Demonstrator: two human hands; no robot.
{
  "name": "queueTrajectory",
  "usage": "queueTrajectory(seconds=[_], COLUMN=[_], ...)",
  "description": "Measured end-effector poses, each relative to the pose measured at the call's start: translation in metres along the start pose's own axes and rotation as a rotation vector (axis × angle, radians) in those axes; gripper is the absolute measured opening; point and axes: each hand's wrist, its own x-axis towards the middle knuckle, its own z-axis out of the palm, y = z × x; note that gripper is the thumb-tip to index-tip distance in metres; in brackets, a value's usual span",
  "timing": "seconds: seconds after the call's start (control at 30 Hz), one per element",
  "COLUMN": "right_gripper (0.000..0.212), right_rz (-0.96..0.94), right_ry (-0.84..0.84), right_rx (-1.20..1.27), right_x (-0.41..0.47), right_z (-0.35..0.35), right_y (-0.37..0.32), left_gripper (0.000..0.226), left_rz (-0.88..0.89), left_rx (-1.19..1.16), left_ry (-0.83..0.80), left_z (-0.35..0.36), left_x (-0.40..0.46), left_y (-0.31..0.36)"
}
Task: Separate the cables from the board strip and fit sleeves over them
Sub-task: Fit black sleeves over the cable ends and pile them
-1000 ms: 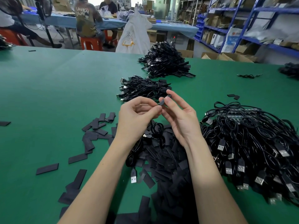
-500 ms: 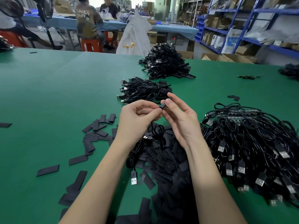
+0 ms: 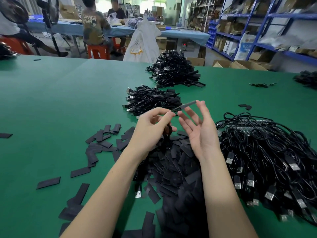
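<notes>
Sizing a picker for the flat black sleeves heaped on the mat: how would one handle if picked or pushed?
Probably light and thin: the sleeves lie flat, overlapping in a loose heap. Likely to slide rather than roll on the green mat. One pushed would probably drag its neighbours, since many overlap; stiffness can't be judged.

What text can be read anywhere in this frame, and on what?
"UNKN OWN": on the back of a seated person's shirt.
White bag: dark scribble and a yellow tag, unreadable.
Shelf boxes: print too blurred to read.
</notes>
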Motion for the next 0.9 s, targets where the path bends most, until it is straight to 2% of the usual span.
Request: queueTrajectory(seconds=[0.1,0.23,0.37,0.57,0.67,0.77,0.9], right_gripper=[0.042,0.041,0.038,0.031,0.026,0.023,0.02], right_rz=[0.016,0.041,0.058,0.062,0.06,0.063,0.066], right_ry=[0.022,0.05,0.053,0.054,0.062,0.065,0.072], right_rx=[-0.017,-0.048,-0.071,-0.125,-0.155,-0.17,-0.188], right_x=[-0.001,-0.004,-0.003,0.001,0.002,0.002,0.001], right_z=[-0.005,-0.007,-0.009,-0.015,-0.016,-0.016,-0.015], right_y=[-0.003,-0.003,-0.003,0.0,0.002,0.002,0.002], left_gripper=[0.01,0.014,0.012,0.02,0.032,0.041,0.038], left_rz=[0.121,0.347,0.379,0.386,0.273,0.249,0.379], left_rx=[0.106,0.469,0.796,1.093,1.216,1.233,0.995], left_ry=[0.091,0.203,0.274,0.166,0.036,-0.007,0.06], left_z=[0.005,0.002,-0.004,-0.012,-0.015,-0.019,-0.029], left_x=[0.022,0.073,0.124,0.179,0.19,0.183,0.148], left_y=[0.011,0.025,0.017,-0.006,-0.018,-0.029,-0.024])
